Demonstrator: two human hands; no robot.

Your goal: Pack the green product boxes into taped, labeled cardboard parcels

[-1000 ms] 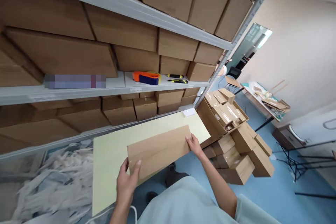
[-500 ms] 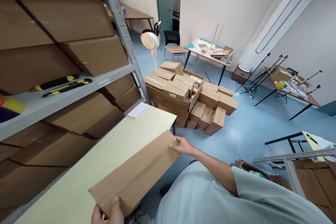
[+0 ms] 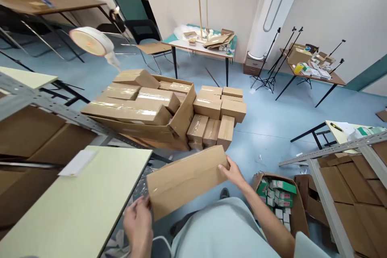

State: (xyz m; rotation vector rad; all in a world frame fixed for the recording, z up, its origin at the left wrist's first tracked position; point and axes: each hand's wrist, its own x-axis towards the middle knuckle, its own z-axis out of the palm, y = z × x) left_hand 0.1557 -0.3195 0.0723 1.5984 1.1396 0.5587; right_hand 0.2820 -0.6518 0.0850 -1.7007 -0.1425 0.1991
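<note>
A long brown cardboard box is held up between my two hands, tilted with its right end higher. At its left end, my left hand grips the edge; part of those fingers is hidden behind the cardboard. My right hand is closed on the right end, thumb on the near face. The box hangs in the air just right of the pale yellow-green table. Beyond it stands a large open carton filled with taped cardboard boxes.
More taped boxes are stacked beside the large carton. A white fan stands behind it. At right sit a carton of green-and-white packs and a metal shelf. Tripods and a cluttered table stand farther off.
My view has swung right, and the box has moved off the table's edge toward the stacked boxes. Both hands still hold its ends.
</note>
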